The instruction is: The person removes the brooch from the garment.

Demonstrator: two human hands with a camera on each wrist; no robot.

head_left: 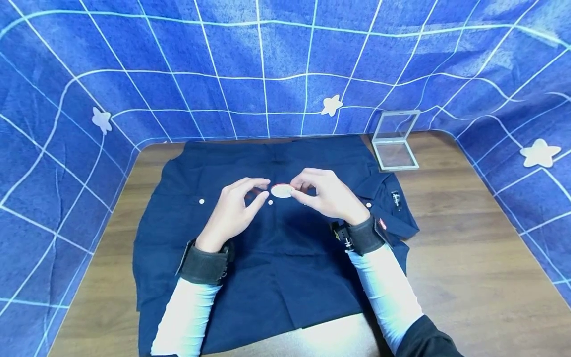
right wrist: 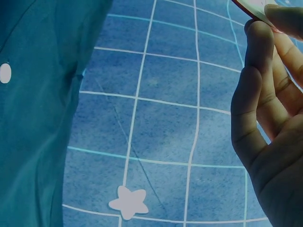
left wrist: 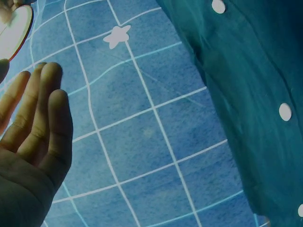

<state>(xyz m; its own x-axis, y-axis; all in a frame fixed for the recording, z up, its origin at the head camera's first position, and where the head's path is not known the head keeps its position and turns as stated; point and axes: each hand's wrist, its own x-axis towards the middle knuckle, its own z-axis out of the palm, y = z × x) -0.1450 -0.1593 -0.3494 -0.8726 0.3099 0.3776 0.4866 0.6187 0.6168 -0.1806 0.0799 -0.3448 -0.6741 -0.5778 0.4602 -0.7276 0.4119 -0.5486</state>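
Observation:
A flat white oval with a red rim, badge-like (head_left: 281, 191), is held up over a dark navy garment (head_left: 285, 277). My right hand (head_left: 327, 193) pinches its right end between thumb and fingers; in the right wrist view the thumb presses the oval's face (right wrist: 258, 5). Just to the left, my left hand (head_left: 232, 213) has thumb and fingers loosely bent, with a gap between them and nothing held. The left wrist view has that hand (left wrist: 38, 127) apart from the oval (left wrist: 16, 33), its fingers fairly straight.
The garment lies spread on a wooden table (head_left: 468, 223), with white round dots (head_left: 201, 201) across it. A clear hinged case (head_left: 394, 154) stands with its lid up at the back right. Blue gridded cloth (head_left: 285, 54) with white stars encloses the back and sides.

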